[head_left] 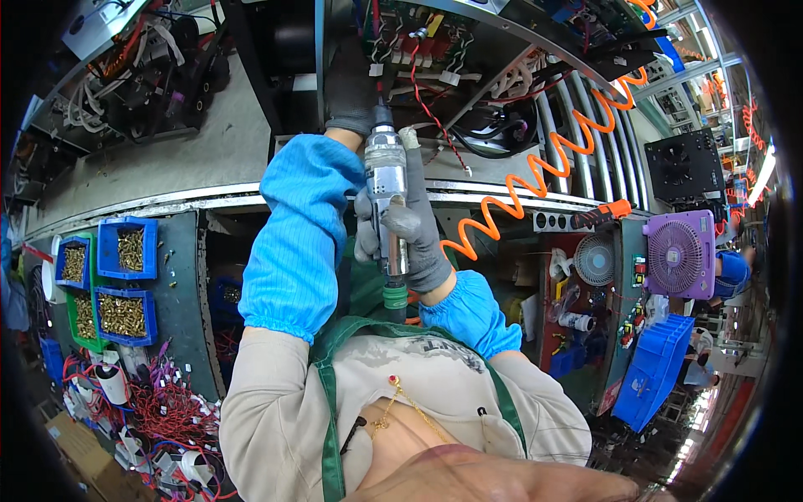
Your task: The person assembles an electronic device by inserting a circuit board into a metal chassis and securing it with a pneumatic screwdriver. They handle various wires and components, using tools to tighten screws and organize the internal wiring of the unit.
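My right hand [422, 217], in a grey glove, is wrapped round a silver air screwdriver [386, 171], its index finger stretched along the body. The tool points away from me, its green fitting [395, 294] near my chest. Its tip reaches into an open metal chassis [468, 18] that holds circuit boards [443, 54] and wires. My left hand [350, 88], in a dark grey glove, reaches into the chassis beside the screwdriver's tip. Its fingers are lost in shadow. A twisted red and black wire [427, 105] hangs out of the chassis, right of the tip.
Blue bins [127, 248] of brass-coloured fasteners stand at left, above bundled red wires [180, 406]. An orange coiled hose [510, 188] crosses the right side past metal rollers [577, 134]. A purple fan [679, 255] and blue crate [654, 372] stand at right.
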{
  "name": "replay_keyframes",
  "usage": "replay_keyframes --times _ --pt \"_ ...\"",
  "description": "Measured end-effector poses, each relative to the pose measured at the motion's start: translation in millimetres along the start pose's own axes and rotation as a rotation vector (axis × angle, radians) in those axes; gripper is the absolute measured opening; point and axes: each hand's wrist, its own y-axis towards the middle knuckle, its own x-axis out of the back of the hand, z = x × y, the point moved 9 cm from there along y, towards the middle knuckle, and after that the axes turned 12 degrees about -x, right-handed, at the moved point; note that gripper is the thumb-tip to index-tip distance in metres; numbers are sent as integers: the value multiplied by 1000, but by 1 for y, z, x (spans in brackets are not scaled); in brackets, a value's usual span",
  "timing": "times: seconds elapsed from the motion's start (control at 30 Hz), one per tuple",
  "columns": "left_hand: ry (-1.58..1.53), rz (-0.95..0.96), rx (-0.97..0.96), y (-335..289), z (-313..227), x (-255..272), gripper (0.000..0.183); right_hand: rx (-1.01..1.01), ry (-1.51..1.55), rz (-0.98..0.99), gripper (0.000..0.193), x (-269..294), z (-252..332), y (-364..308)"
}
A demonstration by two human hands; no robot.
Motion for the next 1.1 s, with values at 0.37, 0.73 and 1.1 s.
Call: replay_keyframes --times 0.37,0.73,1.1 --pt "39 187 17 6 0 -7 27 10 -102 -92 95 -1 6 4" --pt "-465 -218 121 -15 -8 21 25 -22 -205 -154 96 1 8 0" --pt "-1224 -265 659 -73 4 10 19 -99 -378 -175 99 5 21 -13"
